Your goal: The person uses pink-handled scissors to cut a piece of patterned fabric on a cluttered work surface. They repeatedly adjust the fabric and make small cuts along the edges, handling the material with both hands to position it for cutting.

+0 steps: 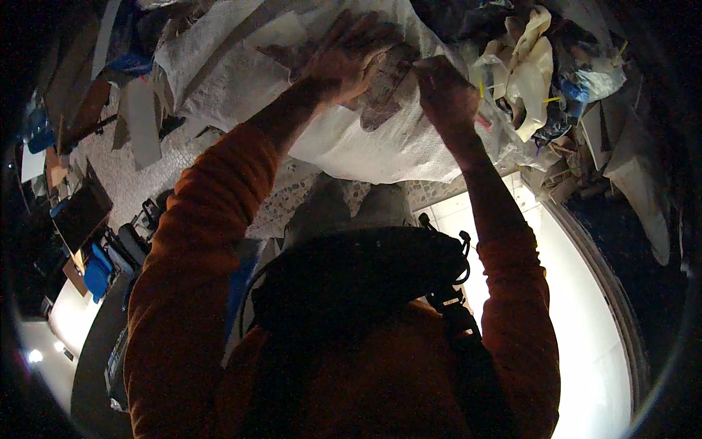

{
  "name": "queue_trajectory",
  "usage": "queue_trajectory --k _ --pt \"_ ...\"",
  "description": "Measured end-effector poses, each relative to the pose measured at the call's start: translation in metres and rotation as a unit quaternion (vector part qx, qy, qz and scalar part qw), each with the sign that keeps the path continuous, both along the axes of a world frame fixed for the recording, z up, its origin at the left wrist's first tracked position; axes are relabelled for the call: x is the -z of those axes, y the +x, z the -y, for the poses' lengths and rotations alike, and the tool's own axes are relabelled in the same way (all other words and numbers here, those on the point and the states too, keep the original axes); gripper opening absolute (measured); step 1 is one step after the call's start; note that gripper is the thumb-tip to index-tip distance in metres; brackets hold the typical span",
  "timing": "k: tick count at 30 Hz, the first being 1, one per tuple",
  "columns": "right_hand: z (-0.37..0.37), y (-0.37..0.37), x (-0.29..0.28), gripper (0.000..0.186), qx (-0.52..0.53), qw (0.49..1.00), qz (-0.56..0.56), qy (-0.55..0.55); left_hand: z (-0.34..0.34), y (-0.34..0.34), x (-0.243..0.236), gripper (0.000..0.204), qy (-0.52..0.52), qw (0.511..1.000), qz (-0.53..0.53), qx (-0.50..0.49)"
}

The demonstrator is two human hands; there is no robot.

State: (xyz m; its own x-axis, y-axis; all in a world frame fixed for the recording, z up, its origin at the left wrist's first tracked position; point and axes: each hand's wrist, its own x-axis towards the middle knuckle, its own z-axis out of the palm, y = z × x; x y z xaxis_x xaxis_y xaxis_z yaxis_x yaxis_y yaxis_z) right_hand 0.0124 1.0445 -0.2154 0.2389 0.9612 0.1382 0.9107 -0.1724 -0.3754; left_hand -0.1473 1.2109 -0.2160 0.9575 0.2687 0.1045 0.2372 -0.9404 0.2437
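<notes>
A large white woven sack (365, 155) spreads out in front of me, creased and dim. Over its upper part lies my left hand (349, 62), its fingers stretched out and apart. Beside that hand, toward the right, a brown flat piece with a rounded lower end (382, 95) rests against the sack; its material is too dark to tell. My right hand (447, 91) is closed just right of the brown piece, fingertips close to its upper edge. Whatever those fingers pinch is hidden.
Crumpled cream plastic (537, 80) and other loose waste pile up at right. A blue-and-white bag (596, 82) lies among it. Flat board-like pieces (142, 121) stand at left above a pebble-patterned floor (110, 164). A dark pouch (351, 282) hangs at my front.
</notes>
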Motion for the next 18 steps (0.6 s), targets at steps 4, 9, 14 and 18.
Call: queue_trajectory --k 4,9,14,18 --pt "0.010 -0.017 -0.005 0.020 -0.029 0.996 -0.014 -0.086 -0.003 0.000 0.003 0.047 0.020 1.000 0.000 0.008" --pt "0.004 -0.009 0.003 0.020 -0.023 0.999 -0.022 -0.010 -0.006 0.003 0.006 0.048 -0.012 1.000 0.001 0.011" --pt "0.001 0.008 0.003 0.019 -0.014 0.997 0.059 -0.040 -0.006 0.002 0.011 0.051 -0.023 1.000 0.013 -0.008" --pt "0.017 -0.026 -0.016 0.022 -0.075 0.996 0.020 -0.048 -0.005 0.003 0.007 0.054 0.014 1.000 0.017 0.004"
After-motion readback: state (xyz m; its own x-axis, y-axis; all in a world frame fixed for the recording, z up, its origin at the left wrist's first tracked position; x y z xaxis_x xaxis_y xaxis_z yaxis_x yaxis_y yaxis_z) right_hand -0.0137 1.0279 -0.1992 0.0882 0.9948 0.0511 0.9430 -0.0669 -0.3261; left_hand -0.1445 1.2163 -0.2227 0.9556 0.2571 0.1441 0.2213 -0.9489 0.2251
